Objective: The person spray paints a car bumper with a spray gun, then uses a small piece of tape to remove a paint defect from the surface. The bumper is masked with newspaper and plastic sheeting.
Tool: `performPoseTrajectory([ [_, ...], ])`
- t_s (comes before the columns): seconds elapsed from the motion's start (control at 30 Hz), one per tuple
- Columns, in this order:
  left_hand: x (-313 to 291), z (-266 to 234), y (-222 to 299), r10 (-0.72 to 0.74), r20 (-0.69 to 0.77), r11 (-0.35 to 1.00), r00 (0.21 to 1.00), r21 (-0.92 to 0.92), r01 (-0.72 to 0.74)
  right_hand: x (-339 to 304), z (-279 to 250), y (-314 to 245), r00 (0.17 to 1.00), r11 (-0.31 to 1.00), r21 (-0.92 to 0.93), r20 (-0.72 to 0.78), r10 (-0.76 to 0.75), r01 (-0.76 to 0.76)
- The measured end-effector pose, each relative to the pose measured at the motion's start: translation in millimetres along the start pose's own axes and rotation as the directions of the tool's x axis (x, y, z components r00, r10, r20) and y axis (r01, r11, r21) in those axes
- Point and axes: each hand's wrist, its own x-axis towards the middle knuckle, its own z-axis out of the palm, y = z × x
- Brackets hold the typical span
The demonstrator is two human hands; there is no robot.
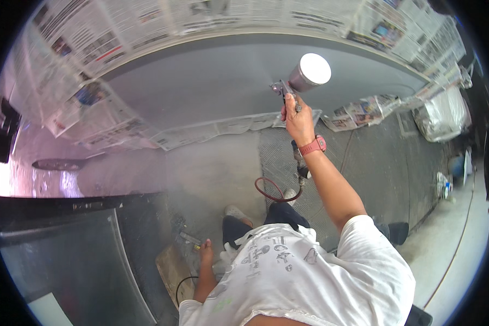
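Bordering the grey panel: newspaper, with ribbed floor below.

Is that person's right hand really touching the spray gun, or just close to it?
Touching. The head view shows it: the right hand is wrapped around the spray gun, with no gap between them.

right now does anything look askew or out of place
Yes: the newspaper under the grey panel, just right of the right hand, is crumpled and uneven, unlike the flatter sheets above.
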Motion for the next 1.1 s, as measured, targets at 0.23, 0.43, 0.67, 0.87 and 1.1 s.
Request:
performPoseTrajectory([
  [0.23,-5.9,38.1,54.9,-0.019,-0.032,0.991,0.999,0.131,0.023,22.2,-146.3,72.5,0.994,0.998,-0.028,-0.098,0.058,-0.061],
  [0.43,-50.6,113.3,98.1,-0.009,-0.027,0.993,1.0,0.12,0.012,50.8,-261.8,134.5,0.976,0.991,-0.007,-0.176,0.13,-0.134],
  [0.67,-117.7,201.1,146.0,0.116,0.101,0.96,0.988,0.244,-0.138,84.0,-383.9,195.1,0.963,0.99,-0.004,-0.233,0.137,-0.141],
  [0.87,-136.8,229.4,151.0,0.105,0.066,0.971,0.992,0.209,-0.117,117.7,-470.5,242.6,0.935,0.984,-0.055,-0.323,0.143,-0.169],
  [1.1,-156.1,232.8,179.5,0.112,0.014,0.959,0.994,0.26,-0.112,161.9,-547.5,287.5,0.89,0.983,-0.067,-0.438,0.128,-0.174],
])
